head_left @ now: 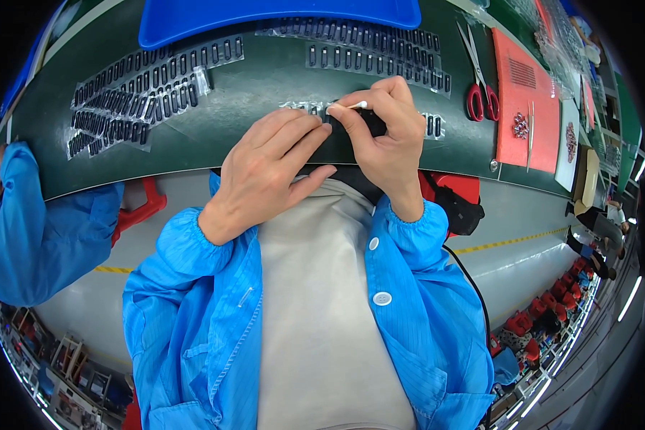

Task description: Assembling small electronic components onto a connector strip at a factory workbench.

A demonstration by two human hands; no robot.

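Note:
My right hand (385, 127) pinches a cotton swab (357, 105) between thumb and forefinger, with one white tip sticking out to the right. Its other end is hidden at the fingertips. Beside it, my left hand (269, 161) lies with fingers stretched out over the near strip of small black parts. Both hands cover most of that clear-film strip (434, 127), whose right end shows past my right hand. The left fingertips are close to the right thumb, and I cannot tell whether they press on a part.
Beyond my hands, more film strips of black parts (380, 60) lie below a blue tray (279, 16). Another group of strips (140, 93) is at left. Red-handled scissors (483, 100), a red mat (512, 147) and tweezers (530, 136) are at right. A blue-sleeved person (32, 229) sits at left.

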